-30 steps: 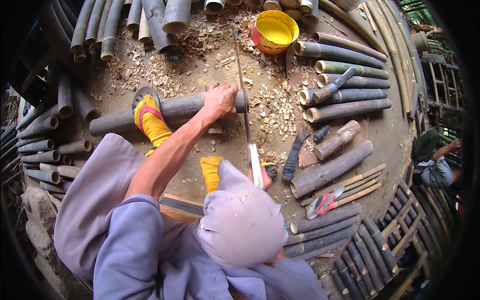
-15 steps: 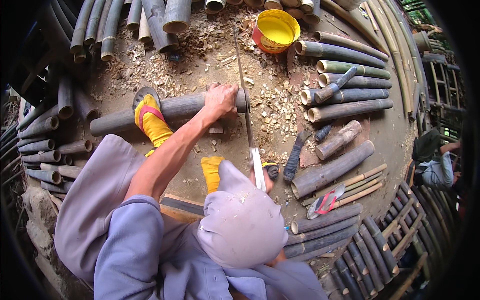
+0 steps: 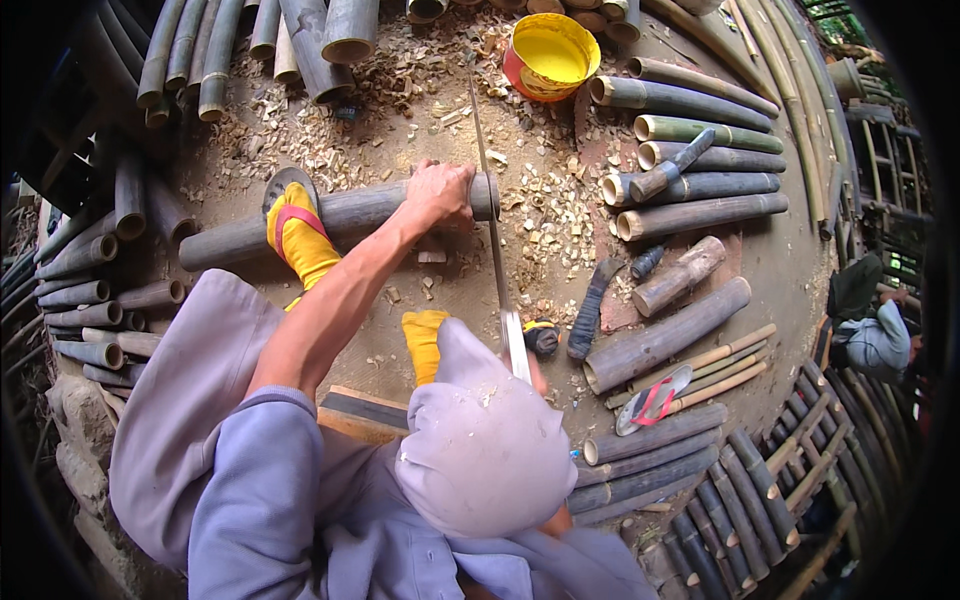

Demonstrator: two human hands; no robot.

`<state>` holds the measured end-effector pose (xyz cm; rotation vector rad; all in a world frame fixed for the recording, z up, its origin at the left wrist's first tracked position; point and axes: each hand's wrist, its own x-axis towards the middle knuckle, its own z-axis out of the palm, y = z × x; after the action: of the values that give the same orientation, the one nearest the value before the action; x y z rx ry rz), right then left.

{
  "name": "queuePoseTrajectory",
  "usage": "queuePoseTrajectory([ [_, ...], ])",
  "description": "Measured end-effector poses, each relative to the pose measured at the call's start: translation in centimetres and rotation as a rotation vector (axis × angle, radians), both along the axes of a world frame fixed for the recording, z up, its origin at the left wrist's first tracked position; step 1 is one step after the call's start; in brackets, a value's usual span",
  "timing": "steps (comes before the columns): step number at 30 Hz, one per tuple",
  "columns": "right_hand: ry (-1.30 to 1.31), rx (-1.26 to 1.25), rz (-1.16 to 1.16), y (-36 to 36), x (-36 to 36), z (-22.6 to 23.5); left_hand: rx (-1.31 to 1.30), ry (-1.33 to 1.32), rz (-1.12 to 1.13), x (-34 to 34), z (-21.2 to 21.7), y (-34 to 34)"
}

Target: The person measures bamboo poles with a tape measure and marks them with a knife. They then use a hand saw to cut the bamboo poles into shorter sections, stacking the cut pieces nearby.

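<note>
A thick dark bamboo pole (image 3: 350,208) lies crosswise on the ground in front of me. My left hand (image 3: 442,192) is closed around it near its right end. Just beside that end, the long thin blade of a hand saw (image 3: 497,250) crosses the bamboo; how deep it has cut is not visible. My right hand (image 3: 537,376) grips the saw at its pale handle, mostly hidden behind my trouser-covered right knee (image 3: 485,450). My left foot, in a yellow sock (image 3: 305,245) and a sandal, presses on the pole.
Wood chips (image 3: 545,215) litter the ground. A yellow bucket (image 3: 552,60) stands at the far side. Cut bamboo lengths (image 3: 700,225) lie right and left. A wrapped-handle tool (image 3: 590,315), a tape measure (image 3: 543,338) and a loose sandal (image 3: 652,402) are at right. Another person (image 3: 875,335) is farther right.
The saw and my right hand have slid slightly back toward me. My left hand and foot stay on the bamboo pole.
</note>
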<state>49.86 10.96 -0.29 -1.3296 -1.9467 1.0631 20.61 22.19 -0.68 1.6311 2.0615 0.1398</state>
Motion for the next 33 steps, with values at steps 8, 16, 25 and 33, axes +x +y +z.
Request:
queuePoseTrajectory([
  [8, 0.035, -0.005, 0.006, -0.7, -0.5, 3.5, -0.005, -0.047, -0.002, -1.9, -1.2, 0.1],
  [16, -0.033, 0.039, 0.036, -1.3, 1.3, 0.7, -0.131, -0.140, -0.001, -1.1, 0.4, 1.0],
  [25, -0.123, 0.102, 0.058, -4.4, 4.5, 3.4, -0.284, -0.216, -0.046, -2.7, 0.1, 1.3],
  [33, 0.090, -0.040, -0.042, 2.9, -4.1, 0.7, -0.292, -0.236, -0.034, -2.5, 0.5, 2.8],
])
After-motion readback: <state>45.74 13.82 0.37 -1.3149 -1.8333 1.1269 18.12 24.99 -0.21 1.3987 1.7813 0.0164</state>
